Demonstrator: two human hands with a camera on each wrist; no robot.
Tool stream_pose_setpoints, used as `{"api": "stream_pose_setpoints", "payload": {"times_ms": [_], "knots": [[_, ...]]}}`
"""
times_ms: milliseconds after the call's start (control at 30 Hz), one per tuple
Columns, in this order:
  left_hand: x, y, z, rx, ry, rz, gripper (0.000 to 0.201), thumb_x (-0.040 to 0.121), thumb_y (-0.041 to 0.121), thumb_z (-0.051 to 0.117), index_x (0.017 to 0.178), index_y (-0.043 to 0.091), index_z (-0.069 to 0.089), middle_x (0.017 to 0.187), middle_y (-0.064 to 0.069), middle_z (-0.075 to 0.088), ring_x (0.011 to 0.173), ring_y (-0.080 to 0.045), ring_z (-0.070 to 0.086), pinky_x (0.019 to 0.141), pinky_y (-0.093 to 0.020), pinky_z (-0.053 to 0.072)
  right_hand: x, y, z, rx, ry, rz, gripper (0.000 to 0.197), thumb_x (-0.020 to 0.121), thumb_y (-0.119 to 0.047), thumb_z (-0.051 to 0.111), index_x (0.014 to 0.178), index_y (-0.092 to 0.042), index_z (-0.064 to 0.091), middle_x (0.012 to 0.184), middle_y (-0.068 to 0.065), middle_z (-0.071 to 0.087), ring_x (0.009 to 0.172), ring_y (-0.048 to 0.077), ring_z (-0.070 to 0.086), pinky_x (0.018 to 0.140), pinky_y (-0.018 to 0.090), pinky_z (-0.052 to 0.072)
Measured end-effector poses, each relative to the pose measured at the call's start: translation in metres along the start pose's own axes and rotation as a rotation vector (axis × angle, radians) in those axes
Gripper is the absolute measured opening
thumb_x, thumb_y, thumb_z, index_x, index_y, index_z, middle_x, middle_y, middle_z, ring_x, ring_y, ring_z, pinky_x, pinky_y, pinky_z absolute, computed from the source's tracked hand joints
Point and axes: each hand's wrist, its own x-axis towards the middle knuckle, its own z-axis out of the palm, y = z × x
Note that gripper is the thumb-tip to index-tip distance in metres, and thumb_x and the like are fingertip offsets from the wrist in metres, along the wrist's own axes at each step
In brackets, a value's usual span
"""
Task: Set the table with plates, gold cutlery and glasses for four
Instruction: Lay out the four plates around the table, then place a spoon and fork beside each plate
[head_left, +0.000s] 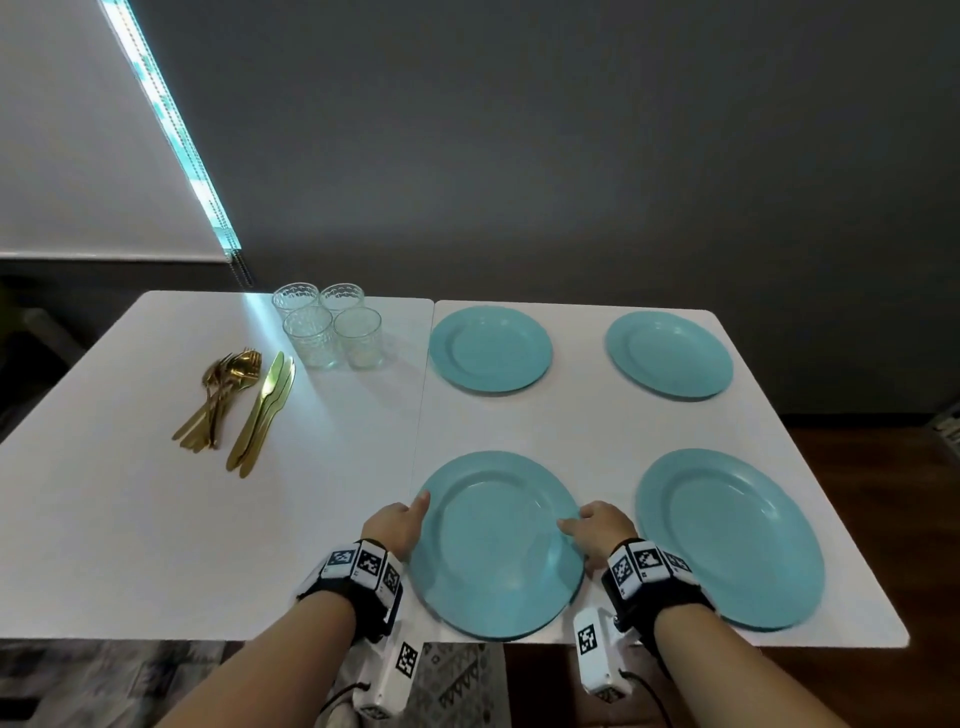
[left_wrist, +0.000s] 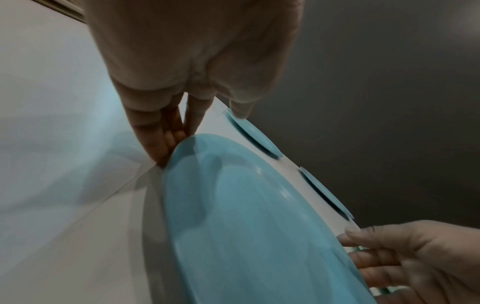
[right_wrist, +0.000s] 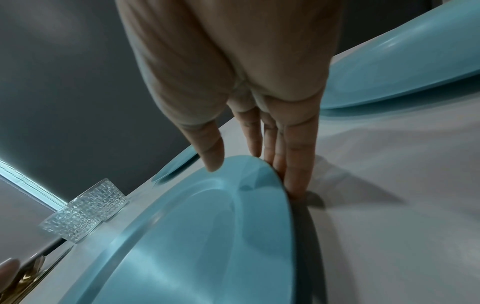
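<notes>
Head view shows a smooth white counter (head_left: 156, 519) made of two slabs meeting at a thin seam, with four round turquoise plates laid out on its right half. Each plate is matte, with a broad flat rim around a shallow well. The near-left plate (head_left: 496, 545) lies between both hands; the near-right plate (head_left: 730, 538) sits just beside it, and the far-left plate (head_left: 490, 348) and far-right plate (head_left: 669, 354) lie toward the back edge.

The left hand (head_left: 397, 527) reaches forward along that plate's left rim, its thumb over the top. In the left wrist view its fingers (left_wrist: 166, 142) are straight and pressed together, tips at the rim's edge against the counter. The right hand (head_left: 597, 530) mirrors it on the right rim. In the right wrist view its fingers (right_wrist: 293, 164) are straight and close together along the outside of the rim, tips on the counter, while the thumb (right_wrist: 211, 152) lies over the rim's upper face. Both wrists carry black straps with white blocks printed in black-and-white square markers.

On the left half, four clear tumblers (head_left: 330, 325) with a dimpled, faceted texture stand upright in a tight square cluster. Near them lie shiny gold knives (head_left: 262, 415) stacked in parallel, and just beside those a fanned pile of gold forks and spoons (head_left: 221, 397).
</notes>
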Motion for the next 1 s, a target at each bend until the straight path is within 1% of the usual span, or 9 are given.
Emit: {"api": "stream_pose_setpoints", "payload": {"times_ms": [100,233,367,533,700,767,833,900,1000], "knots": [[0.005,0.000,0.000,0.008,0.006,-0.011,0.061,0.099,0.049,0.026,0.117,0.001,0.061,0.122,-0.015,0.063,0.117,-0.029,0.055,0.096,-0.030,0.040,0.001,-0.004,-0.002,-0.012,-0.001,0.012,0.025,0.087,-0.029,0.060,0.097,-0.006,0.063,0.110,0.015,0.067,0.100,0.029,0.064,0.083,0.032,0.053],[0.014,-0.002,-0.002,-0.054,0.012,-0.039,0.049,0.097,0.045,0.034,0.102,0.005,0.061,0.115,-0.014,0.066,0.110,-0.029,0.059,0.089,-0.029,0.042,0.001,-0.011,-0.007,-0.037,0.011,0.037,0.042,0.091,-0.026,0.057,0.125,-0.003,0.052,0.127,0.014,0.057,0.116,0.028,0.055,0.092,0.029,0.045],[0.018,-0.001,-0.012,-0.110,0.022,-0.094,0.054,0.097,0.045,0.037,0.114,-0.001,0.059,0.117,-0.017,0.065,0.110,-0.032,0.060,0.091,-0.031,0.044,0.005,-0.025,-0.015,-0.041,0.022,0.000,0.053,0.091,-0.027,0.057,0.137,-0.006,0.042,0.136,0.013,0.050,0.122,0.028,0.051,0.098,0.031,0.044],[0.022,-0.004,-0.038,-0.151,0.067,-0.116,0.055,0.096,0.044,0.039,0.117,-0.004,0.056,0.119,-0.020,0.064,0.112,-0.035,0.060,0.092,-0.033,0.045,0.006,-0.067,-0.020,-0.076,0.046,-0.096,0.056,0.090,-0.028,0.058,0.140,-0.010,0.040,0.144,0.009,0.045,0.132,0.025,0.042,0.106,0.029,0.034],[0.030,-0.019,-0.086,-0.131,0.137,-0.132,0.052,0.095,0.040,0.044,0.127,-0.001,0.051,0.128,-0.018,0.058,0.120,-0.032,0.054,0.096,-0.034,0.043,0.008,-0.122,-0.008,-0.057,0.023,-0.186,0.052,0.089,-0.029,0.061,0.135,-0.011,0.046,0.139,0.009,0.049,0.128,0.024,0.047,0.106,0.031,0.038],[0.038,-0.032,-0.114,-0.114,0.179,-0.137,0.051,0.096,0.037,0.044,0.133,0.001,0.045,0.135,-0.015,0.052,0.126,-0.029,0.049,0.100,-0.033,0.040,0.010,-0.148,0.003,-0.040,0.004,-0.215,0.049,0.088,-0.029,0.063,0.132,-0.012,0.049,0.135,0.008,0.052,0.124,0.024,0.050,0.103,0.034,0.043],[0.050,-0.050,-0.143,-0.086,0.220,-0.139,0.051,0.096,0.036,0.046,0.135,0.002,0.042,0.138,-0.013,0.050,0.128,-0.028,0.047,0.102,-0.032,0.039,0.012,-0.175,0.017,-0.036,-0.030,-0.228,0.046,0.088,-0.028,0.064,0.129,-0.013,0.052,0.131,0.007,0.053,0.118,0.023,0.052,0.091,0.032,0.048],[0.066,-0.071,-0.172,-0.043,0.247,-0.163,0.049,0.095,0.035,0.047,0.131,0.003,0.047,0.134,-0.015,0.053,0.123,-0.029,0.051,0.098,-0.033,0.042,0.012,-0.201,0.032,-0.027,-0.068,-0.223,0.043,0.087,-0.027,0.065,0.126,-0.013,0.053,0.119,0.008,0.056,0.103,0.022,0.055,0.076,0.030,0.050],[0.091,-0.101,-0.214,0.004,0.320,-0.244,0.043,0.095,0.034,0.046,0.126,0.004,0.048,0.129,-0.013,0.056,0.118,-0.027,0.055,0.095,-0.033,0.043,0.020,-0.237,0.059,-0.030,-0.114,-0.219,0.041,0.086,-0.027,0.065,0.124,-0.014,0.054,0.101,0.005,0.054,0.085,0.019,0.054,0.066,0.028,0.049]]}}
